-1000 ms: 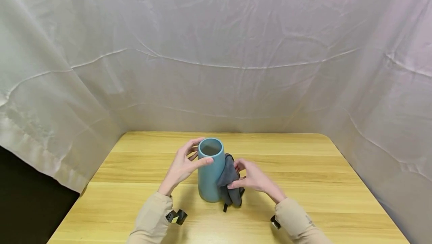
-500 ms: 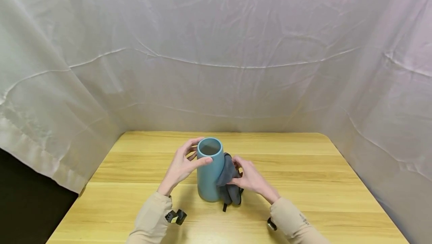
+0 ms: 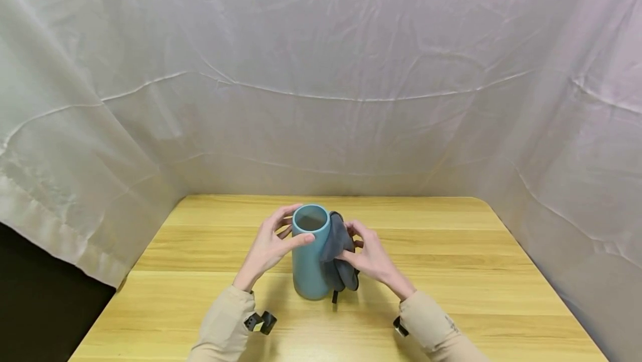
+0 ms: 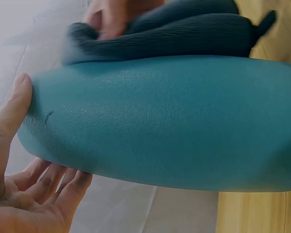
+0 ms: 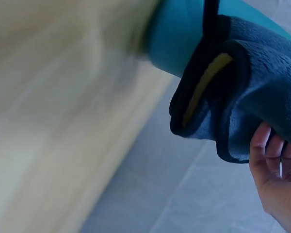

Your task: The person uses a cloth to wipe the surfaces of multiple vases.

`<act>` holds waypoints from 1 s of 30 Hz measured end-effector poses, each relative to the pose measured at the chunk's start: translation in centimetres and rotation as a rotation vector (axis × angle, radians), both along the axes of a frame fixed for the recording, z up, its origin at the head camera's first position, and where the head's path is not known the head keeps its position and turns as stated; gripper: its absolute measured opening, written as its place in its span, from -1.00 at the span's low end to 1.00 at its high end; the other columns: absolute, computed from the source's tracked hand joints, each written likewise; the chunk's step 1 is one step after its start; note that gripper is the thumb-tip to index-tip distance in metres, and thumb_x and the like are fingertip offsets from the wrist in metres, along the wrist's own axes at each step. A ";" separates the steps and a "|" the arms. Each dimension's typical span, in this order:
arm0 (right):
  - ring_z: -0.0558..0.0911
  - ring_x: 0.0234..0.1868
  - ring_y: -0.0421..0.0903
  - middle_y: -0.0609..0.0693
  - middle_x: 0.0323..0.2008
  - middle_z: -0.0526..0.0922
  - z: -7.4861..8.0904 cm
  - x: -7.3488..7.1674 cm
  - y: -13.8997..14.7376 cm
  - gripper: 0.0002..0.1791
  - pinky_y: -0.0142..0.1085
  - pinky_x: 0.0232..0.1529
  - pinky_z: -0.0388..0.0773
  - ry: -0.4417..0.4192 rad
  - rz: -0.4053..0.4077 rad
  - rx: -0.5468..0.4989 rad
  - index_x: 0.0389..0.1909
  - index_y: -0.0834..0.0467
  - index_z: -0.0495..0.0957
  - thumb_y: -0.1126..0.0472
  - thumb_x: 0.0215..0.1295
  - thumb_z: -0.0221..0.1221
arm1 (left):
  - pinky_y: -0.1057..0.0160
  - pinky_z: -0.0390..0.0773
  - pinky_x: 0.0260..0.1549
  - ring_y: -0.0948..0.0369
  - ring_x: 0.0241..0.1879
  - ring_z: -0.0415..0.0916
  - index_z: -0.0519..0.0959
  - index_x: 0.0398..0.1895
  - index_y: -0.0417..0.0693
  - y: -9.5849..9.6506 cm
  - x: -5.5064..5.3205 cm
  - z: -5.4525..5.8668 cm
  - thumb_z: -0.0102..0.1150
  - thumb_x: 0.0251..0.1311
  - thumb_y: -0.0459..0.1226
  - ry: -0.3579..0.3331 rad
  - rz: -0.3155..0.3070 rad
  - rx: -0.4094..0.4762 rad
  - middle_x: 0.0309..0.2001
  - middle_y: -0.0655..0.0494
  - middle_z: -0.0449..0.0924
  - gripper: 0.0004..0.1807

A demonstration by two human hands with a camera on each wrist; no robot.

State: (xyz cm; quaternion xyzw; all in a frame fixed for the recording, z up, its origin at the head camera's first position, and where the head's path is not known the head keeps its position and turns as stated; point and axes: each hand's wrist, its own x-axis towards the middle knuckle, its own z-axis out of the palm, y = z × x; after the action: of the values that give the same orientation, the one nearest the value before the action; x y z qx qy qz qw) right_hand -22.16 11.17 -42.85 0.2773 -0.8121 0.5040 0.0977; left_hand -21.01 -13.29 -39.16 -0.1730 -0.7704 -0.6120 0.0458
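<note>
Vase point(image 3: 310, 266): blue, tapering towards its round mouth, standing upright on the table point(image 3: 466, 273) between the two hands.
Left hand point(image 3: 271, 246): grasping the vase near its rim, thumb on the near side and fingers round the far left side.
Right hand point(image 3: 370, 255): fingers and thumb pinching a cloth.
Cloth point(image 3: 336, 242): dark grey-blue, bunched in folds and lying against the right side of the vase; its lower end hangs beside the vase wall, with a dark strap point(image 3: 335, 297) at the bottom.
Cloth edge: dark binding, with a yellowish strip point(image 5: 208, 80) inside a fold, seen from the right wrist.
Vase wall: slightly textured, bearing a small dark mark point(image 4: 49, 116) near the top.
Table surface: light wood grain, rounded far corners.
Sleeves point(image 3: 223, 317): beige, a small black device point(image 3: 261, 323) at the left cuff.
Backdrop point(image 3: 321, 61): pale creased fabric behind the table and along both sides.
</note>
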 end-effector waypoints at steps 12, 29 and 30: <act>0.56 -0.22 -0.18 0.13 -0.21 0.64 2.7 0.2 -0.4 -0.56 -0.35 -0.35 0.64 0.038 0.003 -0.013 0.02 0.22 0.52 0.35 0.13 0.44 | -0.18 0.42 0.38 -0.07 0.21 0.51 0.48 0.32 -0.01 0.0 0.0 0.0 0.48 0.11 -0.25 0.020 -0.013 0.002 0.25 -0.09 0.53 -0.33; 0.65 -0.15 0.01 0.02 -0.21 0.64 1.1 -0.2 0.8 -0.55 -0.38 -0.23 0.67 -0.102 0.073 0.317 -0.15 0.12 0.43 0.24 0.06 0.50 | -0.14 0.42 0.39 -0.05 0.23 0.51 0.48 0.32 0.03 0.0 0.3 0.2 0.51 0.08 -0.23 -0.002 0.001 0.000 0.26 -0.04 0.53 -0.31; 0.65 -0.14 0.01 0.01 -0.21 0.63 1.0 -0.2 0.8 -0.54 -0.37 -0.22 0.65 -0.109 0.071 0.346 -0.16 0.12 0.43 0.22 0.05 0.51 | -0.14 0.42 0.39 -0.05 0.23 0.51 0.48 0.32 0.04 0.0 0.3 0.2 0.51 0.07 -0.23 -0.005 0.003 0.001 0.26 -0.04 0.53 -0.31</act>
State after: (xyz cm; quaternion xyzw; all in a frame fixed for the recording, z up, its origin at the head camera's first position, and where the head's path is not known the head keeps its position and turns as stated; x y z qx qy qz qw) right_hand -22.32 11.95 -41.85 0.2905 -0.8806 0.3740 -0.0135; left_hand -20.71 -13.26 -38.91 -0.1706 -0.7703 -0.6128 0.0450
